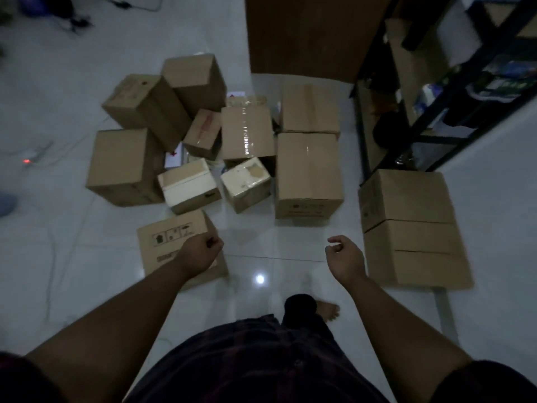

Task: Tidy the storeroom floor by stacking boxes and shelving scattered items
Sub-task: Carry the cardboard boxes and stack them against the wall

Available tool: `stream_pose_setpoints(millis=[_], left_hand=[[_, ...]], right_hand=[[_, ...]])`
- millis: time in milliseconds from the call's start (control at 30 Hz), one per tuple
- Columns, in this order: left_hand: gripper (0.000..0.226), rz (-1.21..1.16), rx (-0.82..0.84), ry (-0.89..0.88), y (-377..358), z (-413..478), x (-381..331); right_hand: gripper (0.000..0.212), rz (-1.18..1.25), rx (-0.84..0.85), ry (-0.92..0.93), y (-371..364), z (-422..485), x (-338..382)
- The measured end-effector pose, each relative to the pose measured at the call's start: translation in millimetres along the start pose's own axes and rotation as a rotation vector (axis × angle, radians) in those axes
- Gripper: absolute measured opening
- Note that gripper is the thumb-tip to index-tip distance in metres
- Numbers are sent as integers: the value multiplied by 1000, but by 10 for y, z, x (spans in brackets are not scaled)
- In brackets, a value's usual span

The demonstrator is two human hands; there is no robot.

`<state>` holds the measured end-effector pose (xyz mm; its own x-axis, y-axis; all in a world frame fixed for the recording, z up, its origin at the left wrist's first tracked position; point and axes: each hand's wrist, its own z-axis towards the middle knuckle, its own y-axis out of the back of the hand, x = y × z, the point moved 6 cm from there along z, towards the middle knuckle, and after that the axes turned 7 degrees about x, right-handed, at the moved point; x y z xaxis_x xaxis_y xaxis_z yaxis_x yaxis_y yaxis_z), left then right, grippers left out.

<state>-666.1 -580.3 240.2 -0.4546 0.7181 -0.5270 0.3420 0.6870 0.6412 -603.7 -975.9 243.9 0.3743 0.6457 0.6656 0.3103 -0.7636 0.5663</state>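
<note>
Left hand (200,251) and right hand (344,257) both seem curled and empty, a printed box (162,242) under the left, stacked boxes (406,228) beside the right.

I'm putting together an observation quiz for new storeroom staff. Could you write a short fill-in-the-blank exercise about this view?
1. The left hand and the right hand are both curled and hold ___.
2. The box printed with handling symbols lies on the floor, partly hidden by the person's ___ forearm.
3. The black shelving rack stands on the person's ___ side.

Missing words: nothing; left; right.
</note>
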Motion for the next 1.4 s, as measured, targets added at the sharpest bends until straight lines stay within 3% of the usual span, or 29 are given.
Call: stream_pose_setpoints(millis=[367, 700, 967, 1200, 1400], left_hand=[[14, -122, -115, 108, 604, -55, 920], [17, -125, -94, 163, 974, 302, 1000], [17, -98, -41, 199, 1327, 575, 1486], [8, 35, 87, 106, 1790, 983, 2240], [21, 19, 148, 102, 2057, 1193, 2975]], right_hand=[[16, -45, 91, 116, -893, 128, 1058], [23, -63, 116, 18, -1194, 768, 1412], [19, -6, 96, -24, -1591, 872, 1709], [19, 115, 0, -165, -2463, 575, 1698], [20, 165, -19, -262, -3592, 297, 1719]])
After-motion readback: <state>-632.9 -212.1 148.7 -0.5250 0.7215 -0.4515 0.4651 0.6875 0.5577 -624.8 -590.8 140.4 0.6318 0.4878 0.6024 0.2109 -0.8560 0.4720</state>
